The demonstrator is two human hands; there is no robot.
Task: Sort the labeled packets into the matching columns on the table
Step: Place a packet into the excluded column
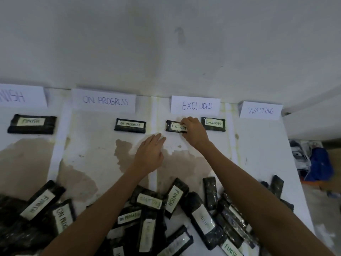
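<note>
**EXCLUDED packet lies at the head of its column**

The right hand (193,131) grasps the packet (174,126) by its 3 o'clock end, fingers curled over the edge of the label. The packet lies flat on the bench (258,145), just at 6 o'clock of the EXCLUDED sign (196,105). A second packet (213,123) with the same label sits near it at 3 o'clock, with the hand between the two. The left hand (150,156) is released, its fingers straight and flat on the bench at 7 o'clock of the packet, apart from it. The pile (147,209) of unsorted ones spreads along the near edge at 6 o'clock.

These look like slim dark blocks in glossy wrap with a paper label on top, so they are probably light, fairly stiff and a little slick. One end, or the two long edges, seems the best hold, keeping fingers off the label so it stays readable. In the pile they overlap, so lifting one may drag its neighbours.
</note>
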